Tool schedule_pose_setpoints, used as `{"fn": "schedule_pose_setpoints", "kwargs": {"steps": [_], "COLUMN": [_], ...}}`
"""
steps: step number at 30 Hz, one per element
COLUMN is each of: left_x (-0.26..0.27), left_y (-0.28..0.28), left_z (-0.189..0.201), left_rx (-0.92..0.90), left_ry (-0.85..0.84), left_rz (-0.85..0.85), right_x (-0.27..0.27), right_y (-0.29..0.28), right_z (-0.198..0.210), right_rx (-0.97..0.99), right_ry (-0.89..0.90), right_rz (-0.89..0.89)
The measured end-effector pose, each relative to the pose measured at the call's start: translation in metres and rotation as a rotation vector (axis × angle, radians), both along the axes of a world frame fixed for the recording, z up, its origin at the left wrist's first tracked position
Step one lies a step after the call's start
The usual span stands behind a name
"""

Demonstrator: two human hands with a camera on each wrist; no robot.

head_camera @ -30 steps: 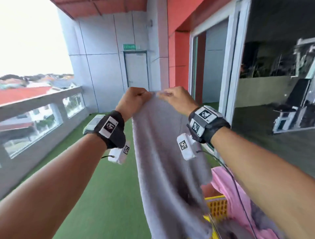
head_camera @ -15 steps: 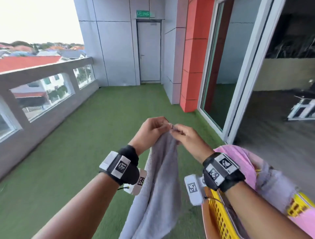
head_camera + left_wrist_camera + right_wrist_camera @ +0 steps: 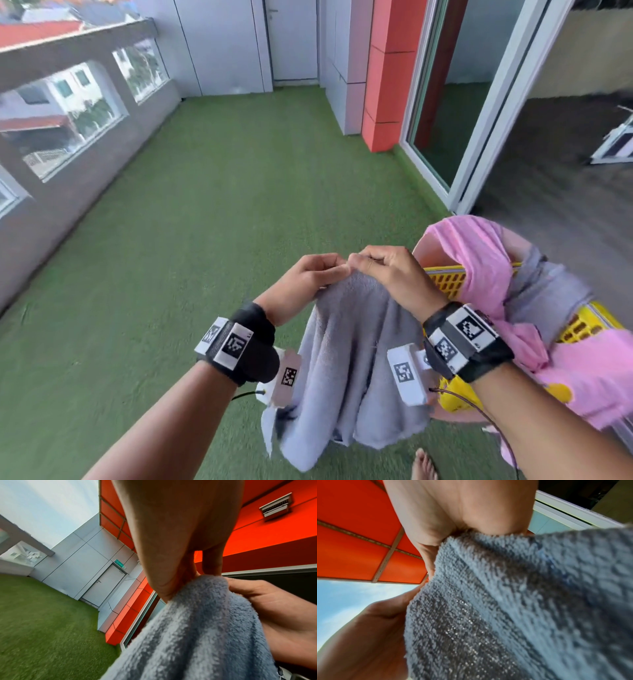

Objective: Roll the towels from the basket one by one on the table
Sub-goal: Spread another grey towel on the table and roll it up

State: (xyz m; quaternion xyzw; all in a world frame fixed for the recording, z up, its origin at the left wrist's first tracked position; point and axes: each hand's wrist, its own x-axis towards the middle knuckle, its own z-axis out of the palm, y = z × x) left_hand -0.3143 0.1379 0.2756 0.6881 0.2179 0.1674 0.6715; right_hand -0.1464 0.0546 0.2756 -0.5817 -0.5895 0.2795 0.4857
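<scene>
A grey towel (image 3: 352, 359) hangs in the air in front of me, held by its top edge. My left hand (image 3: 308, 277) and my right hand (image 3: 383, 270) pinch that edge side by side, knuckles almost touching. The left wrist view shows the left hand (image 3: 180, 568) gripping the grey towel (image 3: 202, 628). In the right wrist view the right hand (image 3: 453, 520) grips the grey towel (image 3: 513, 601). To the right stands a yellow basket (image 3: 445, 282) with pink towels (image 3: 479, 260) and another grey towel (image 3: 548, 294) draped over it. No table is in view.
I stand on green artificial turf (image 3: 205, 205) on a balcony. A grey parapet wall (image 3: 51, 178) runs along the left. A red pillar (image 3: 387, 75) and a sliding glass door (image 3: 462, 102) are at the right. My bare foot (image 3: 423, 466) shows below the towel.
My hands have come down from chest height with the towel, and my gaze has tilted down towards the turf. The basket with towels has come more fully into view.
</scene>
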Motion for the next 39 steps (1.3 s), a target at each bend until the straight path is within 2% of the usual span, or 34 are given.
{"fn": "schedule_pose_setpoints", "kwargs": {"steps": [9,15,19,21,22,24,25,29,33,35,37,39], "left_x": [0.012,0.01,-0.003,-0.002,0.0,0.008,0.012,0.018,0.004,-0.002,-0.001,0.003], "left_y": [-0.001,-0.003,-0.007,-0.003,0.0,0.004,0.004,-0.003,0.003,0.011,0.014,0.009], "left_z": [0.0,-0.01,-0.022,-0.013,-0.006,0.01,0.016,0.019,0.009,0.008,0.011,0.013], "left_rx": [0.07,-0.005,0.054,0.109,0.143,0.22,0.257,0.261,0.198,0.219,0.249,0.243], "left_ry": [-0.049,-0.018,-0.003,-0.04,-0.063,-0.073,-0.063,-0.062,-0.087,-0.104,-0.091,-0.097], "left_rz": [0.126,-0.009,0.067,0.123,0.127,0.103,0.082,0.008,0.069,0.12,0.117,0.054], "right_x": [0.0,0.021,0.057,0.054,0.044,0.019,0.01,0.017,0.03,0.019,-0.001,-0.013], "right_y": [0.0,0.003,-0.005,-0.01,-0.012,-0.015,-0.016,-0.011,-0.009,-0.009,-0.01,-0.012], "right_z": [-0.006,0.013,0.041,0.04,0.035,0.019,0.015,0.029,0.034,0.024,0.009,0.003], "right_rx": [-0.001,-0.003,0.071,-0.021,-0.102,-0.238,-0.242,-0.016,0.11,0.01,-0.156,-0.18], "right_ry": [0.021,-0.059,0.077,0.056,0.029,0.026,0.033,0.1,0.176,0.263,0.214,0.154], "right_rz": [-0.054,-0.096,-0.254,-0.186,-0.093,0.072,0.095,-0.027,-0.194,-0.126,0.034,0.102]}}
